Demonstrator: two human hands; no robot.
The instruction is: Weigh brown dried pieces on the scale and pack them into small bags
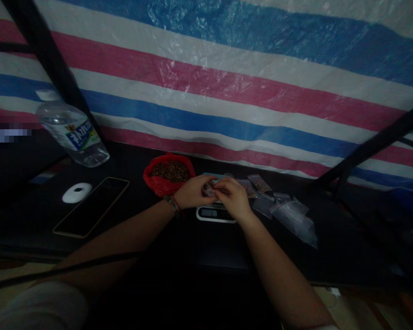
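Note:
Both my hands meet above a small digital scale with a lit display on its near side. Between them is a small clear plastic bag with brownish contents. My left hand is closed around the bag's left side. The fingers of my right hand pinch at its right edge. Left of the scale sits a red plastic bag, its mouth spread wide, full of small brown pieces. To the right lie small zip bags with brown bits inside.
Flat clear zip bags are piled at the right. A phone, a white oval object and a clear bottle are at the left. A striped plastic sheet hangs behind the black table, between dark metal bars.

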